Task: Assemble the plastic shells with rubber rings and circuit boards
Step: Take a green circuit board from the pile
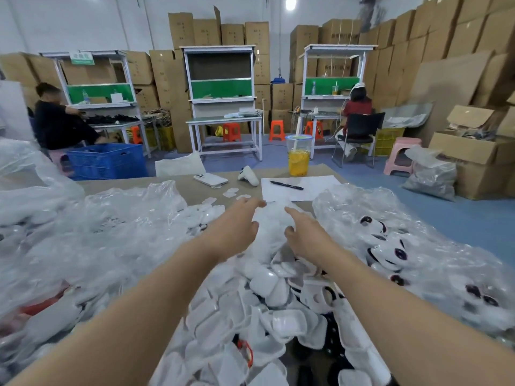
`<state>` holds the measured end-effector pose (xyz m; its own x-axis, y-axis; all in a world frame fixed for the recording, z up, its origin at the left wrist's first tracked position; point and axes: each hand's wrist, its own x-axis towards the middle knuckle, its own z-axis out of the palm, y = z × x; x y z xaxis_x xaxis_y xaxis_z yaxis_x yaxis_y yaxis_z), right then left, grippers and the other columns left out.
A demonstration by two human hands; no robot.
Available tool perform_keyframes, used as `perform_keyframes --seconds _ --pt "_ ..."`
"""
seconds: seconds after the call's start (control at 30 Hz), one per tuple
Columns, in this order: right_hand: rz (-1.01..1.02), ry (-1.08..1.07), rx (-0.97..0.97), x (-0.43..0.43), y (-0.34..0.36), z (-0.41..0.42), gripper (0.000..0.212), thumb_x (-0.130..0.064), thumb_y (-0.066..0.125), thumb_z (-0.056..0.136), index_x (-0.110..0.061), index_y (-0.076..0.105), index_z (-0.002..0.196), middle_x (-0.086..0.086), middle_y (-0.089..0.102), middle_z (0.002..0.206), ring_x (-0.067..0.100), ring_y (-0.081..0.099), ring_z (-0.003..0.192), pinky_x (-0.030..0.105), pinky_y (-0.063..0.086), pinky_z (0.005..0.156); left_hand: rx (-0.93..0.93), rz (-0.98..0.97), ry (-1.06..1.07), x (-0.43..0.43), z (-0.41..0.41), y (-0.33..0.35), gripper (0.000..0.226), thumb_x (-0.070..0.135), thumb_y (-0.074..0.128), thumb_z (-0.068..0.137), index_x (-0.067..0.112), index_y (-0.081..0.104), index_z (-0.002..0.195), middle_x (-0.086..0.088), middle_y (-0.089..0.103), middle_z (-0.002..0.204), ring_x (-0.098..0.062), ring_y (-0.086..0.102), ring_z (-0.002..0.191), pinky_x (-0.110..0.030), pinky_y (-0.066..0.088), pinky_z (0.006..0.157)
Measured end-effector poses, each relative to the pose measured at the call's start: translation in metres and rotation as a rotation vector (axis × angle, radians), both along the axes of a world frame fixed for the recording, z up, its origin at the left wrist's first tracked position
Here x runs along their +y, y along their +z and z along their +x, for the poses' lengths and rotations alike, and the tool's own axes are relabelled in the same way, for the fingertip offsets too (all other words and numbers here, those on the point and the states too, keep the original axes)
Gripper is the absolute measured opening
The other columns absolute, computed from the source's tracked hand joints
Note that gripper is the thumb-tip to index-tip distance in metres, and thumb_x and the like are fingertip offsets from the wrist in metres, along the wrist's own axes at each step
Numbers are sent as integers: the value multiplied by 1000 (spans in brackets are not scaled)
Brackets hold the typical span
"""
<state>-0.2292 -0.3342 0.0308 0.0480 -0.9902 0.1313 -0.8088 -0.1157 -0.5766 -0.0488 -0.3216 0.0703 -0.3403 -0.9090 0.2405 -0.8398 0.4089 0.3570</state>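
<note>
- White plastic shells (267, 296) lie heaped loose on the table straight in front of the person, under and between both forearms. An orange-red ring-shaped piece (245, 350) shows among them near the bottom edge.
- More shells with dark round openings (386, 247) sit inside a clear bag on the right. Crumpled clear bags (92, 235) cover the left side.
- Readable writing: none. A green sign (81, 57) on the far left workbench carries white characters too small to read, and print on the cardboard boxes (257, 36) is likewise illegible.
- Left hand (237, 221): fingers straight and together, reaching forward, thumb apart, its inner edge against a blurred white bundle of film (271, 221).
- Right hand (305, 232): forefinger straight, thumb bent toward the same bundle. Blur hides whether it pinches the film.
- Beyond the hands, on the brown table (172, 188): small flat white pieces (231, 193), a white phone (210, 179), one curved white shell (248, 175), a sheet of paper (312, 190) with a black pen (286, 185) on it, and a lidded cup of yellow drink (298, 157).
- Room: blue floor (451, 213), a blue crate (107, 161), white-framed workbenches with green panels, two seated people, orange and pink stools, and walls of stacked cartons.
</note>
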Motion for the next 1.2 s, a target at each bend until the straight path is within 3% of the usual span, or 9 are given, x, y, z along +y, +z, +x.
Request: perform_keyframes --seconds 0.13,0.27,0.4,0.5,0.7,0.9,1.03,1.13,1.2 --pt "11 -16 37 -29 -8 -14 68 -31 52 100 -25 19 158 10 28 158 30 30 144 42 31 115 -95 123 -8 -58 -9 -4 59 26 51 101 23 30 156 0 34 160 -19 35 144 -28 31 105" --pt "71 -31 15 -52 -18 -23 81 -49 62 90 -34 17 155 10 27 160 34 28 145 50 34 113 -205 198 -29 -94 -19 -20 72 31 50 99 27 12 160 -5 15 166 -26 30 146 -36 35 111" --pt "150 -29 96 -72 -20 -22 105 -60 65 86 -35 -7 158 10 -12 167 32 3 154 48 21 120 -189 190 39 -119 -33 -26 68 41 41 102 34 8 160 -3 -2 169 -30 20 151 -41 27 114" --pt "142 39 160 -84 -33 -25 100 -63 57 88 -34 -7 158 8 -11 167 25 -10 154 45 9 122 -182 233 78 -138 -47 -41 72 57 38 101 34 4 160 -7 -5 169 -31 13 153 -46 21 118" --pt "60 45 317 -88 -43 -20 90 -66 40 94 -17 3 159 5 13 166 23 4 152 41 9 121 -143 281 106 -166 -51 -63 91 76 39 90 32 0 160 -8 5 168 -31 16 153 -48 23 120" --pt "74 43 198 -87 -42 -18 104 -60 49 93 -7 -14 156 11 15 165 22 4 152 40 13 120 -124 305 79 -185 -73 -63 72 62 45 97 28 26 158 -9 27 164 -31 28 149 -43 25 119" --pt "72 32 92 -89 -42 -18 114 -59 58 85 -13 -19 156 12 18 163 23 8 151 39 18 118 -26 225 21 -175 -73 -59 44 39 55 97 13 54 133 -9 61 133 -28 56 121 -30 41 86" --pt "74 13 -9 -87 -40 -18 121 -57 67 76 -25 -19 156 13 21 161 25 11 151 43 24 115 18 174 -23 -157 -65 -53 37 24 59 92 14 57 128 -8 66 122 -24 58 102 -29 42 81" --pt "44 20 -33 -86 -37 -18 116 -51 72 76 -29 -7 158 9 29 157 27 19 149 41 29 111 46 151 -65 -142 -61 -47 32 19 59 90 14 58 122 -2 65 108 -22 56 96 -29 41 77"
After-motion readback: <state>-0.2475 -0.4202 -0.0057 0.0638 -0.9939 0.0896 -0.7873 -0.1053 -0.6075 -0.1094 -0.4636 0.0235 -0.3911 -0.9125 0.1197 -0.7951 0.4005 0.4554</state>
